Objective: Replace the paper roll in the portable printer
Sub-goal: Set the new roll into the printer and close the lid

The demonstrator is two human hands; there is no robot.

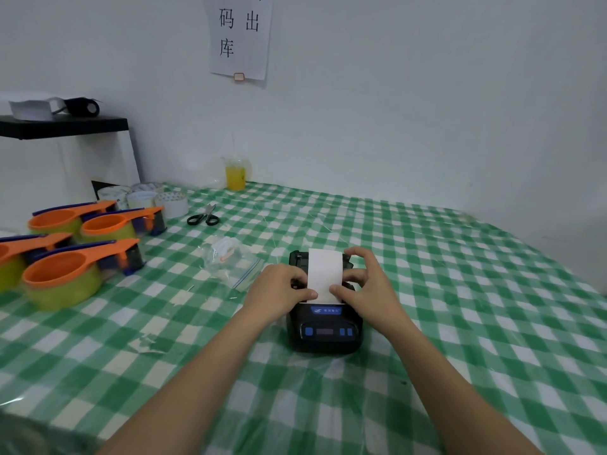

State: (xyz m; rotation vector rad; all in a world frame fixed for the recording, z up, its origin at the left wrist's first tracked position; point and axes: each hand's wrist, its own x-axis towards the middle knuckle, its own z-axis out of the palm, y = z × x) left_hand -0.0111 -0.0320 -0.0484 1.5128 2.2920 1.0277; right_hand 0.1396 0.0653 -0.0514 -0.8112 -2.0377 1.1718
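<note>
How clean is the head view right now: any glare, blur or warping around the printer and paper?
Head view: light is soft and even, with no glare on the printer or the paper strip. Both hands, left and right, look sharp. Wide-angle warping bends the table edge. The bottom-left corner is dark and blurred.

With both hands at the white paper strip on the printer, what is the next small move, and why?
Probably press the lid shut. The paper strip already lies flat over the printer, and the left hand and right hand pinch its edges, seemingly keeping it straight.
</note>
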